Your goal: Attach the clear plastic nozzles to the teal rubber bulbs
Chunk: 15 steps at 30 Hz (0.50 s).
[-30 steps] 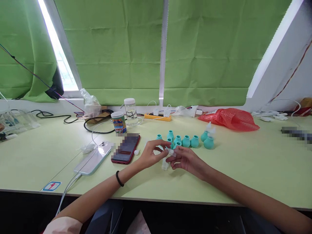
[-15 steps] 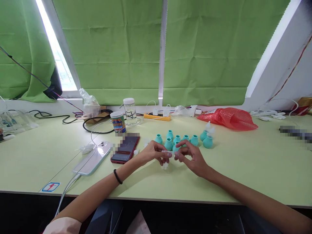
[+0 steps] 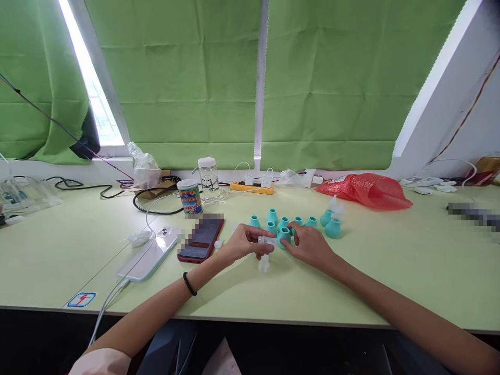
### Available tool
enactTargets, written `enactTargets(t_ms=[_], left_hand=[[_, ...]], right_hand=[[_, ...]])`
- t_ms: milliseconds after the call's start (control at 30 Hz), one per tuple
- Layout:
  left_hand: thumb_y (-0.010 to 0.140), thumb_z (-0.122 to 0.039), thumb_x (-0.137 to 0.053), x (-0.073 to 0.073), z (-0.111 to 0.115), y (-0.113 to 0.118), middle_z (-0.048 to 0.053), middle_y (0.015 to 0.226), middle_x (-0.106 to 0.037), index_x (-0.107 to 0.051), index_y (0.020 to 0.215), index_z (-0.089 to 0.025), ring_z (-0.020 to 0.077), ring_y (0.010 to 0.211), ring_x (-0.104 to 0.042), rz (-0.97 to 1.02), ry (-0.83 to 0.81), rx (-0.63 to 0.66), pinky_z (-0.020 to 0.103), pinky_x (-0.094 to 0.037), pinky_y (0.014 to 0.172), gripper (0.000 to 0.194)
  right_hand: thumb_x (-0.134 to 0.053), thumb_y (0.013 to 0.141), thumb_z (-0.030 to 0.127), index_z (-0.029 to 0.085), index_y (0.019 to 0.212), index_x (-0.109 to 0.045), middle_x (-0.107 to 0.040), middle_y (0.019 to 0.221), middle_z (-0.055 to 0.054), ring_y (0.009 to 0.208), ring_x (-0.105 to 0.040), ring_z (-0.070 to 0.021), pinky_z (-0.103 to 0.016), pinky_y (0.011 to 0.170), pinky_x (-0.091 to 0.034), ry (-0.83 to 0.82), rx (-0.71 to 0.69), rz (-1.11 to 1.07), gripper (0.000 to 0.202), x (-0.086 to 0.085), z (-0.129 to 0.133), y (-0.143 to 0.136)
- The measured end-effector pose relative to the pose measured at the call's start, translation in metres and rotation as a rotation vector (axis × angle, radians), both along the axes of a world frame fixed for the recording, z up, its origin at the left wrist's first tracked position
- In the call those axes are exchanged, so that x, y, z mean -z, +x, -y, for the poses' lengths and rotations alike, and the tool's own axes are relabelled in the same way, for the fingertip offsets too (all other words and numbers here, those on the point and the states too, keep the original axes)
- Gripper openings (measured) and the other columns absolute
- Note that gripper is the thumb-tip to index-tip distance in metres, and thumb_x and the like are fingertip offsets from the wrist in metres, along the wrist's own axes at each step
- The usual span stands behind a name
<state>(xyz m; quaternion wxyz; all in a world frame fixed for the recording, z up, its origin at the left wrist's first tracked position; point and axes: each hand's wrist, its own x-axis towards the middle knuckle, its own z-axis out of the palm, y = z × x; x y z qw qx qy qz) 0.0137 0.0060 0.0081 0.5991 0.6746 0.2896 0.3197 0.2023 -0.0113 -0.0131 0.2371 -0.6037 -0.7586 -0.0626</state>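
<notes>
My left hand (image 3: pixel 250 242) pinches a small translucent plastic piece (image 3: pixel 267 241) above the table, left of the front teal bulb. Below its fingers is another small clear piece (image 3: pixel 264 264). My right hand (image 3: pixel 310 245) has its thumb and fingers around the front teal bulb (image 3: pixel 284 237), whose open mouth faces up. Several more teal bulbs (image 3: pixel 272 215) stand close behind, mouths up. To the right, two bulbs (image 3: pixel 333 228) carry translucent pointed tips (image 3: pixel 337 211).
On the pale table (image 3: pixel 371 271) a red-edged phone (image 3: pixel 201 238) and a charging phone (image 3: pixel 150 254) lie left. Behind are a patterned cup (image 3: pixel 189 196), a lidded jar (image 3: pixel 209 178), an orange power strip (image 3: pixel 251 188) and a red plastic bag (image 3: pixel 365 190).
My right hand has moved off the clear piece and closed around the front teal bulb. My left hand still holds the clear piece in nearly the same place.
</notes>
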Motion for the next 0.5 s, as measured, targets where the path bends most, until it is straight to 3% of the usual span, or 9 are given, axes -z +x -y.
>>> enactTargets(t_ms=[167, 267, 400, 500], left_hand=[[0.048, -0.025, -0.072, 0.0, 0.0, 0.001, -0.003, 0.049, -0.051, -0.061, 0.083, -0.01, 0.0032, 0.04, -0.04, -0.01, 0.062, -0.055, 0.015, -0.03, 0.035, 0.04], [0.045, -0.023, -0.073, 0.001, 0.0, 0.001, -0.003, 0.053, -0.051, -0.061, 0.083, -0.009, 0.0024, 0.042, -0.039, -0.019, 0.072, -0.079, 0.015, -0.028, 0.037, 0.042], [0.05, -0.028, -0.07, 0.002, 0.001, 0.001, 0.001, 0.061, -0.055, -0.062, 0.08, -0.008, 0.0062, 0.052, -0.044, -0.045, 0.172, -0.114, 0.018, -0.036, 0.046, 0.037], [0.058, -0.029, -0.065, 0.003, 0.002, 0.002, 0.005, 0.079, -0.059, -0.062, 0.082, -0.009, 0.0136, 0.073, -0.051, -0.022, 0.273, -0.077, 0.023, -0.042, 0.062, 0.031]], right_hand=[[-0.047, 0.068, 0.035, 0.018, 0.07, -0.048, -0.051, 0.058, 0.0, 0.051, -0.047, -0.0119, -0.022, 0.046, -0.031, 0.08, -0.098, -0.102, 0.017, -0.004, 0.005, -0.002], [-0.049, 0.066, 0.033, 0.018, 0.07, -0.045, -0.052, 0.07, -0.002, 0.057, -0.048, -0.0123, -0.023, 0.05, -0.035, 0.175, -0.142, -0.202, 0.016, -0.009, 0.012, -0.005], [-0.049, 0.068, 0.026, 0.02, 0.079, -0.039, -0.054, 0.083, -0.005, 0.071, -0.051, -0.0151, -0.027, 0.062, -0.041, 0.199, -0.353, -0.412, 0.017, -0.011, 0.022, -0.01], [-0.049, 0.069, 0.025, 0.02, 0.083, -0.038, -0.054, 0.079, -0.004, 0.067, -0.052, -0.0144, -0.027, 0.059, -0.042, 0.137, -0.445, -0.475, 0.019, -0.009, 0.025, -0.011]])
